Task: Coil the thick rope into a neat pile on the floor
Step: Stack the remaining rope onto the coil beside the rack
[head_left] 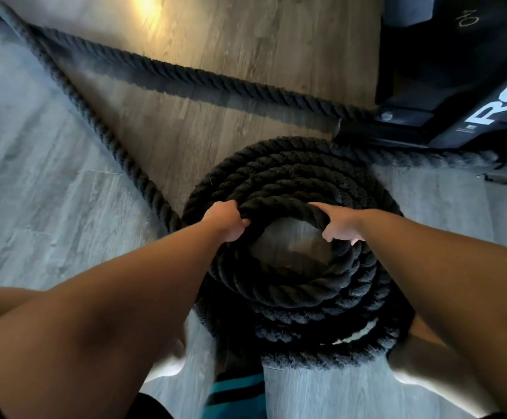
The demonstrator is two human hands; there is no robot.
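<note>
A thick black twisted rope [291,285] lies in a round stacked coil on the floor, right in front of me, with a bare patch of floor showing in its centre. My left hand [226,220] grips the top loop at the coil's upper left. My right hand [341,226] grips the same loop at the upper right. Two uncoiled stretches of rope [204,75] run from the upper left: one ends at the black equipment, the other slants down to the coil's left side.
The floor is wood-look planks [246,34], greyer at the left and right. A black equipment base [445,95] with white lettering stands at the upper right, close to the coil. My knees and a teal and black striped garment [237,394] are at the bottom edge.
</note>
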